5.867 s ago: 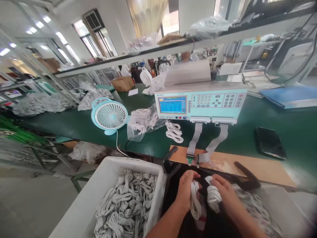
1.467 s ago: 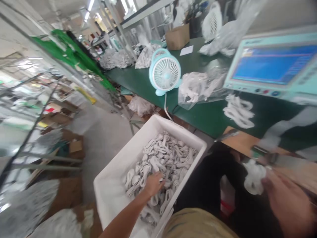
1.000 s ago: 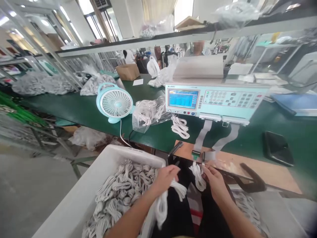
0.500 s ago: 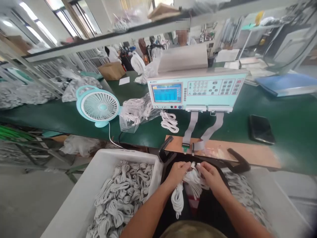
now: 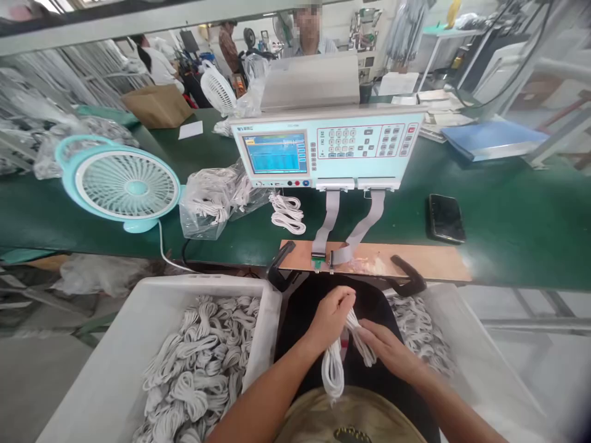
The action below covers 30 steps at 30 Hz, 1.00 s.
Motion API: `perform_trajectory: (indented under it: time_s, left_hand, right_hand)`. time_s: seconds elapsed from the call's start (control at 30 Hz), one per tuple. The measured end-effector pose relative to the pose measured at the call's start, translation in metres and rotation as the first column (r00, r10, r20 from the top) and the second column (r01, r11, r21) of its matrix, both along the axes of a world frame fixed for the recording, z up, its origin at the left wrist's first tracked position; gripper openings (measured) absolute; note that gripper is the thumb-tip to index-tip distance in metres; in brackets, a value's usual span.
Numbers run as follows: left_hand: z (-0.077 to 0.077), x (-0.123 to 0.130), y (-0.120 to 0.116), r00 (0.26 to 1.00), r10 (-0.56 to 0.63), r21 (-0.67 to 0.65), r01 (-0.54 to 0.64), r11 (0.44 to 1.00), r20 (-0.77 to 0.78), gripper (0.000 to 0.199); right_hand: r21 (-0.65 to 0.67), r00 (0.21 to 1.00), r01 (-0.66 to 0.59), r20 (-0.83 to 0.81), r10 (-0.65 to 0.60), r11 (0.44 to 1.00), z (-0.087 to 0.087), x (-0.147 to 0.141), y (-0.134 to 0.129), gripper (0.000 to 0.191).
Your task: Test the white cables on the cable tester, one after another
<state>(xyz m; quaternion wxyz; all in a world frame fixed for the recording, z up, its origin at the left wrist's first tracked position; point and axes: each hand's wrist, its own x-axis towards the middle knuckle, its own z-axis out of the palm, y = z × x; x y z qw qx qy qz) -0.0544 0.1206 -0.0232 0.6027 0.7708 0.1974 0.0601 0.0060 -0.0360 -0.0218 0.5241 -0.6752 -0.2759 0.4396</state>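
My left hand (image 5: pixel 330 315) is closed with its fingers pinched together over my lap. A looped bundle of white cable (image 5: pixel 333 369) hangs below it. A second white cable bundle (image 5: pixel 364 347) slants down from the left fingertips to my right hand (image 5: pixel 385 344). The right fingers are closed around the side of that second bundle, partly hidden behind it. The cable ends inside the left fingers are hidden. Just beyond the hands, two grey ribbon cables (image 5: pixel 364 224) run from a tester (image 5: pixel 323 147) to small connectors on a wooden board (image 5: pixel 434 261).
A white bin (image 5: pixel 272 307) of coiled cables stands at left, another bin (image 5: pixel 489 351) at right. Black clamps (image 5: pixel 281 267) grip the board. On the green table are a fan (image 5: pixel 133 184), bagged cables (image 5: pixel 207 200), a loose coil (image 5: pixel 287 214) and a phone (image 5: pixel 446 217). A person (image 5: pixel 308 37) sits opposite.
The view has shifted right and down. My hands were side by side at the cable ends; the right hand has moved lower along one bundle, while the left stays at the top.
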Motion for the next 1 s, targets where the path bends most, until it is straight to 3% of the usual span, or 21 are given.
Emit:
perform_trajectory:
  time_s: [0.07, 0.1, 0.17, 0.23, 0.27, 0.33, 0.4, 0.5, 0.6, 0.7, 0.77, 0.83, 1.0]
  left_hand:
    - [0.002, -0.016, 0.004, 0.994, -0.028, 0.334, -0.008, 0.943, 0.101, 0.032]
    - [0.002, -0.025, 0.005, 0.986, -0.124, 0.476, 0.055, 0.877, 0.115, 0.032]
    - [0.002, -0.042, 0.005, 0.918, -0.394, 0.669, 0.266, 0.695, 0.045, 0.035]
    - [0.000, -0.052, 0.000, 0.809, -0.585, 0.749, 0.428, 0.506, -0.066, 0.037]
    - [0.000, -0.054, -0.002, 0.772, -0.626, 0.764, 0.466, 0.445, -0.106, 0.037]
    - [0.000, -0.055, -0.005, 0.745, -0.653, 0.774, 0.491, 0.400, -0.134, 0.033]
    - [0.000, -0.054, -0.004, 0.749, -0.655, 0.762, 0.480, 0.435, -0.098, 0.030]
    - [-0.004, -0.053, 0.002, 0.826, -0.561, 0.667, 0.395, 0.632, 0.043, 0.024]
    - [-0.011, -0.053, 0.003, 0.945, -0.295, 0.461, 0.203, 0.864, 0.138, 0.018]
    - [-0.017, -0.054, 0.000, 0.997, -0.022, 0.162, 0.009, 0.987, 0.079, 0.018]
    - [-0.017, -0.053, -0.003, 0.995, 0.096, -0.068, -0.093, 0.993, 0.035, 0.020]
    - [-0.016, -0.050, -0.003, 0.987, 0.158, -0.255, -0.148, 0.956, 0.016, 0.024]
    - [-0.010, -0.043, 0.008, 0.979, 0.200, -0.478, -0.196, 0.856, -0.044, 0.031]
  right_hand:
    - [-0.007, 0.986, 0.092, -0.138, -0.092, 0.996, -0.005, 0.000, 0.002, 0.041]
    - [-0.020, 0.972, 0.136, -0.193, -0.137, 0.991, -0.007, 0.001, 0.001, 0.041]
    - [-0.026, 0.943, 0.201, -0.267, -0.200, 0.979, -0.010, 0.002, 0.000, 0.040]
    - [-0.005, 0.929, 0.213, -0.309, -0.205, 0.977, -0.013, 0.001, 0.002, 0.036]
    - [0.005, 0.924, 0.213, -0.327, -0.199, 0.977, -0.014, 0.000, 0.003, 0.034]
    - [0.019, 0.906, 0.206, -0.382, -0.184, 0.978, -0.017, -0.002, 0.008, 0.030]
    - [0.003, 0.868, 0.207, -0.462, -0.182, 0.978, -0.022, -0.004, 0.012, 0.032]
    - [-0.034, 0.867, 0.217, -0.453, -0.208, 0.976, -0.029, -0.006, 0.016, 0.038]
    - [0.065, 0.967, 0.255, -0.018, -0.254, 0.965, -0.032, -0.007, 0.017, 0.038]
    - [0.187, 0.920, 0.029, 0.378, -0.100, 0.982, -0.026, -0.007, 0.018, 0.024]
    - [0.206, 0.871, -0.163, 0.490, 0.043, 0.965, -0.022, -0.005, 0.019, 0.024]
    - [0.203, 0.803, -0.263, 0.588, 0.097, 0.943, -0.018, -0.002, 0.019, 0.023]
    - [0.137, 0.627, -0.394, 0.763, 0.157, 0.909, -0.006, 0.009, 0.023, 0.021]
